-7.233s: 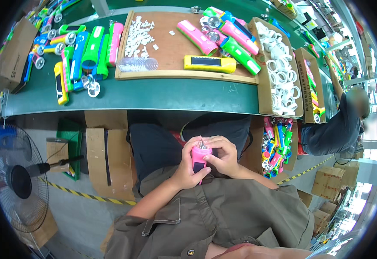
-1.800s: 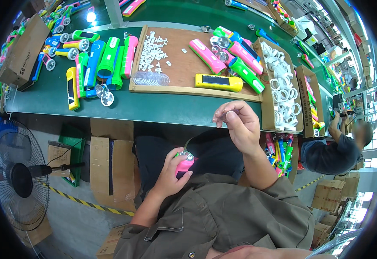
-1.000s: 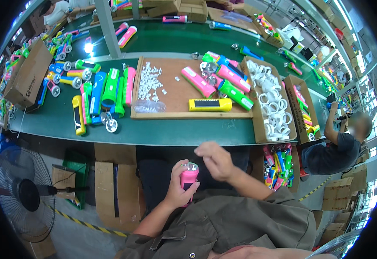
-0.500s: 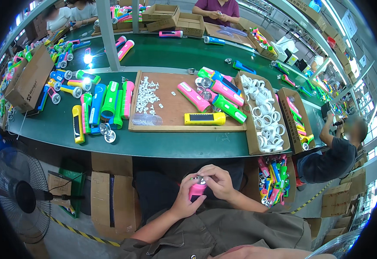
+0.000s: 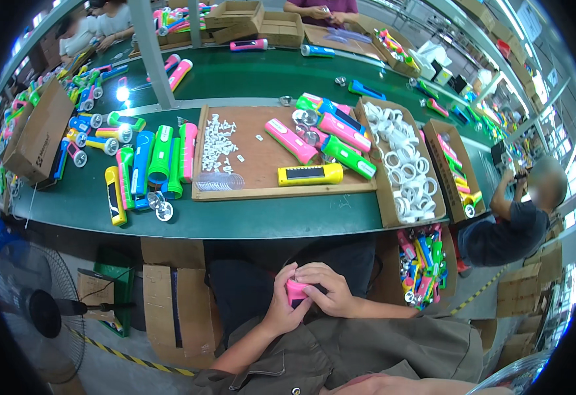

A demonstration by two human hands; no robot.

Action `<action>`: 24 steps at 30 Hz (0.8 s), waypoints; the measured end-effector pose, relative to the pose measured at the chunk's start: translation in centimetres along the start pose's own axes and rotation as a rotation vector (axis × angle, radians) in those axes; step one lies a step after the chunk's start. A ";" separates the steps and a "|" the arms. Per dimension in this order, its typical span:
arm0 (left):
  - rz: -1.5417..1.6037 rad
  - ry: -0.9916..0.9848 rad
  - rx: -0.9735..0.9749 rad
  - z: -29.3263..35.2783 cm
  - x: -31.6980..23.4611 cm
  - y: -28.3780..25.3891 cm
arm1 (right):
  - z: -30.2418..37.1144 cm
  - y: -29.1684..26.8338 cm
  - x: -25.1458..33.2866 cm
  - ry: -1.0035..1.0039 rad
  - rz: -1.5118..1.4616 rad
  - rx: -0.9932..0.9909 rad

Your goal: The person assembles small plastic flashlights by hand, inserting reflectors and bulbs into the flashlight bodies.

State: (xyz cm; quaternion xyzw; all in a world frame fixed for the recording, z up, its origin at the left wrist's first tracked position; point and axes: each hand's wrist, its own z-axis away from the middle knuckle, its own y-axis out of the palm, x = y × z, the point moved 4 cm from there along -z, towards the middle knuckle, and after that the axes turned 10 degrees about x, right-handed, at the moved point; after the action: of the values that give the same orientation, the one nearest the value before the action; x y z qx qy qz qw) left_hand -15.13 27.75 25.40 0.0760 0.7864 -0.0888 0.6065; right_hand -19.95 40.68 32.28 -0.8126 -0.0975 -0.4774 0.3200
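Held above my lap is a pink flashlight [image 5: 296,290] with a dark panel on its side. My left hand [image 5: 281,309] wraps round its body. The fingers of my right hand [image 5: 328,291] close over its head from the right, hiding that end. On the bench in front, a wooden tray [image 5: 281,195] bears small white plastic pieces [image 5: 217,143], a stack of clear discs [image 5: 218,182], a yellow flashlight [image 5: 309,174] and several pink, green and blue flashlights. Loose silver reflectors [image 5: 163,210] lie by another row of flashlights to the left.
Right of the tray stands a cardboard box of white rings [image 5: 406,172], then a box of flashlights [image 5: 460,191]. Below the bench edge is another filled box [image 5: 426,266]. A fan [image 5: 44,313] stands lower left. Co-workers sit across the bench; one person [image 5: 518,210] is at right.
My right hand has shifted its fingers down round the flashlight's head. The silver reflector that showed at its top is now covered. The whole view has tilted slightly.
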 end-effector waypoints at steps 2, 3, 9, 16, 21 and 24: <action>-0.092 0.061 0.007 -0.4 -0.6 0.0 | 0.5 0.1 -0.3 -0.017 0.024 -0.046; -0.057 0.067 0.009 -0.5 -0.3 0.1 | 0.4 -0.1 -0.1 -0.028 0.047 -0.061; 0.025 0.053 0.066 -0.3 0.5 0.6 | 1.6 -0.4 -0.8 -0.006 -0.027 -0.141; 0.063 -0.031 0.151 0.0 1.6 0.7 | 1.8 -1.4 -1.7 0.028 -0.082 -0.103; 0.028 -0.010 0.112 -0.2 1.7 1.6 | 2.2 -1.1 -2.2 0.015 -0.012 -0.112; 0.100 -0.039 0.118 -0.5 2.6 2.0 | 2.2 -1.3 -2.6 0.043 0.006 -0.087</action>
State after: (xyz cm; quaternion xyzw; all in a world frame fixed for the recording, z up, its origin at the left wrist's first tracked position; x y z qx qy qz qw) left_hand -15.85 29.82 22.92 0.1489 0.7630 -0.1060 0.6200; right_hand -20.38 43.41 29.87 -0.8155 -0.0672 -0.4977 0.2878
